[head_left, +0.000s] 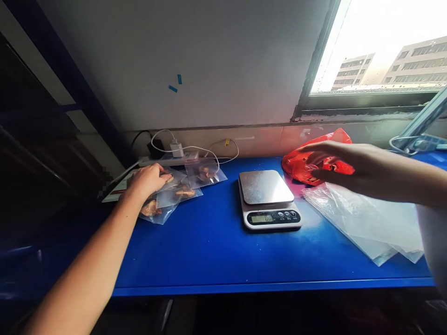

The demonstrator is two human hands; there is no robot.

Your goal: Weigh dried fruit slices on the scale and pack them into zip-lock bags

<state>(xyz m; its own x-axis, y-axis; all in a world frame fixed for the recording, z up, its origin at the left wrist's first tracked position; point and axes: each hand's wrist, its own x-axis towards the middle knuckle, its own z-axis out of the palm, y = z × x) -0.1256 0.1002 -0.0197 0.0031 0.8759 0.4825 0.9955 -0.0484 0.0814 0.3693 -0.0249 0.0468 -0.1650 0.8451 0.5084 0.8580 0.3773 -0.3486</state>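
Observation:
My left hand (148,180) is at the left of the table, its fingers curled onto a transparent zip bag (172,182) among several such bags holding brown dried pieces. Its fingertips are partly hidden. Another small bag (206,172) of brown pieces lies just to the right. Over at the right, my right hand (335,160) hovers with thumb and fingers apart above a red plastic bag (333,137), which has dark pieces inside. Between the hands stands a digital kitchen scale (267,186) with a bare metal plate; its display seems to read zero.
Flat transparent bags (363,223) lie on the blue table (209,251) beneath my right forearm. A power strip (167,161) with a white charger (177,149) and cables sits along the wall. The window (380,51) is at the upper right.

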